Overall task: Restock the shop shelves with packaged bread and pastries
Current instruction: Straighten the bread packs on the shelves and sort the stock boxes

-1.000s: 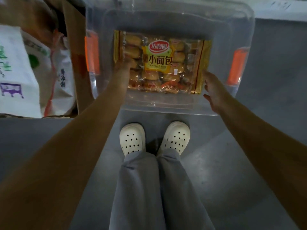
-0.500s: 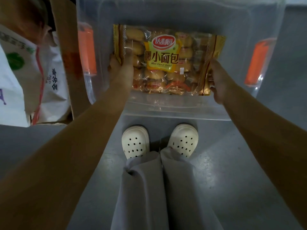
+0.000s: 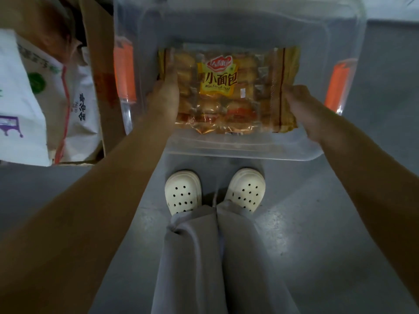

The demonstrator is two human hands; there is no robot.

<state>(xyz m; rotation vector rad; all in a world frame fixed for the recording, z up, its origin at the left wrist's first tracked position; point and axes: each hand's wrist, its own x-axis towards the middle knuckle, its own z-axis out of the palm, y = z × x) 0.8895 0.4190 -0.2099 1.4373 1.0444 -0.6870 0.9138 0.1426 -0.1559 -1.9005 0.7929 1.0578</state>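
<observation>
Held about level in the upper middle of the frame, label side up, inside the outline of a clear plastic bin: 1 pack of mini French bread. Gripped at both short ends, probably because such a wide and soft pack would sag and press the small loaves if taken by 1 corner only. Clasped on the left end by the left hand, with the thumb laid over the printed face and the other fingers hidden below. Clasped on the right end by the right hand, curled round the edge, with the fingertips out of sight under the film. Hard to tell whether raised clear of the bin bottom or resting on it, since the walls are transparent. Kept flat and facing upward most likely for reading the label and for sliding later onto a shelf, though no shelf visible here. Set on the grey floor just ahead of 2 white clogs, this bin, with 2 orange latches on its left and right sides, so within easy reach by bending forward with both arms straight. Standing in the upper left of the frame, beside the bin, some printed paper sacks and a cardboard box, not touched. Judged as the pick-up step, with the shelving not yet done.
</observation>
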